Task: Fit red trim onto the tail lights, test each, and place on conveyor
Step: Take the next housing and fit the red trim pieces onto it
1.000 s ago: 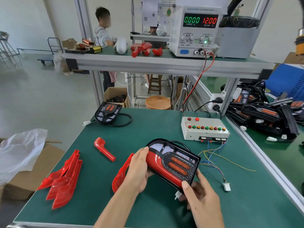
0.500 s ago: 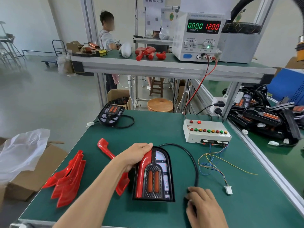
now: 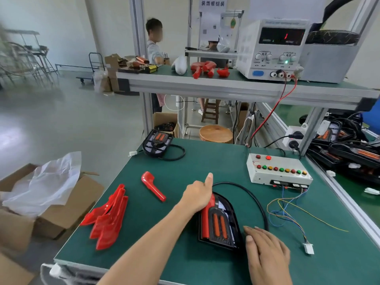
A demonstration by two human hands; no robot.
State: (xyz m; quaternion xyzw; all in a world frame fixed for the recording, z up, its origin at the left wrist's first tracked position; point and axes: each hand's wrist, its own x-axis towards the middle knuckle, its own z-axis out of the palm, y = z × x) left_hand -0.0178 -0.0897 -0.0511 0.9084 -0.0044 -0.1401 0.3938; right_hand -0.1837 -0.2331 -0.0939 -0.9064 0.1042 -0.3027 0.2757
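Tail light: tail light (image 3: pixel 221 223) lies face-up flat on the desk (image 3: pixel 205 159), near the front edge, right of centre; flat so it can take downward force.
Red trim: red trim (image 3: pixel 206 220) sits along the lamp's left side, apparently being seated there.
Left hand: left hand (image 3: pixel 198 195) presses on the upper end of the trim, thumb out, fingers curved over the part; grip is a push more than a pinch, likely to snap the trim home.
Right hand: right hand (image 3: pixel 265 245) lies flat, fingers spread and straight, on the desk just beside the lamp's lower right corner and cable (image 3: pixel 255 199); seemingly steadying the lamp against sliding.
Spare trims: stack of red trims (image 3: pixel 109 219) toward the left edge, one single trim piece (image 3: pixel 153 188) further in; within the left hand's reach.
Test box: button box (image 3: pixel 278 169) toward the right edge, its loose connector (image 3: pixel 308 248) near the front right corner, not plugged in; testing not yet begun.
Second lamp: another tail light (image 3: pixel 157 141) at the back left corner.
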